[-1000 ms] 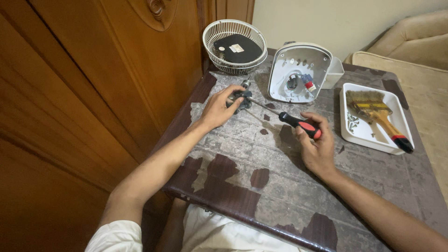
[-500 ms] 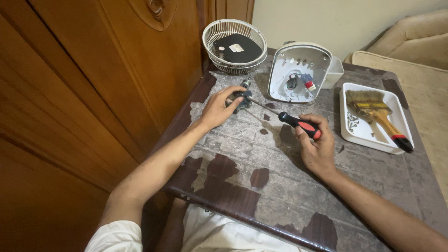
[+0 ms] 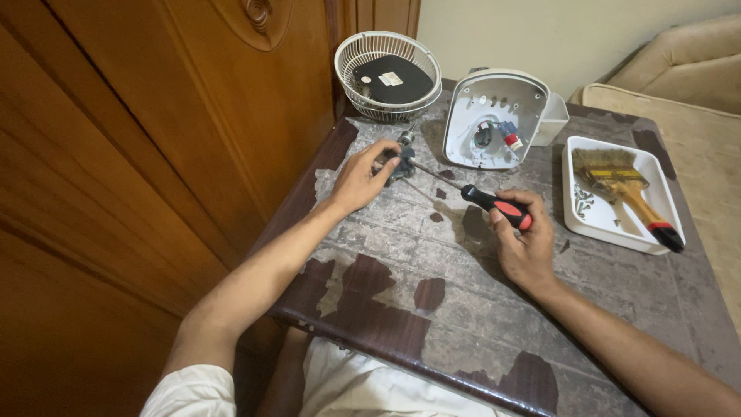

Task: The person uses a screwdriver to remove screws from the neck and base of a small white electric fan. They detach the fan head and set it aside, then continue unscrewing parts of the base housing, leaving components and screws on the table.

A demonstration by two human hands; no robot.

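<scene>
Left hand (image 3: 356,181) is cupped over a small dark motor (image 3: 401,162) on the table (image 3: 463,309), fingers curled on it, thumb side toward the door (image 3: 154,116). Motor sits at about 10 o'clock from table centre, with a short metal shaft poking out at its 12 o'clock.

Right hand (image 3: 525,247) is wrapped around the screwdriver (image 3: 494,207) by its black-and-red handle. The shank runs toward 10 o'clock and the tip meets the motor right at the left fingers. Can't tell whether the tip is seated in a screw.

Containers:
- White wire basket (image 3: 386,77) at 12 o'clock of the motor, against the door. A black disc with a pale label lies in it.
- White housing (image 3: 498,116) at 1 o'clock of the motor, open side facing the camera. Inside: wires, a blue part and a small red-and-white one. A white cup-shaped part touches its right edge.
- White tray (image 3: 617,232) at 3 o'clock of the right hand, well apart from the motor. It holds a paintbrush (image 3: 621,189), bristles at 11 o'clock, wooden handle with a red-and-black end hanging over the rim at 5 o'clock. A few small screws lie in the tray's left part.

Table top is worn, veneer peeled in patches.
</scene>
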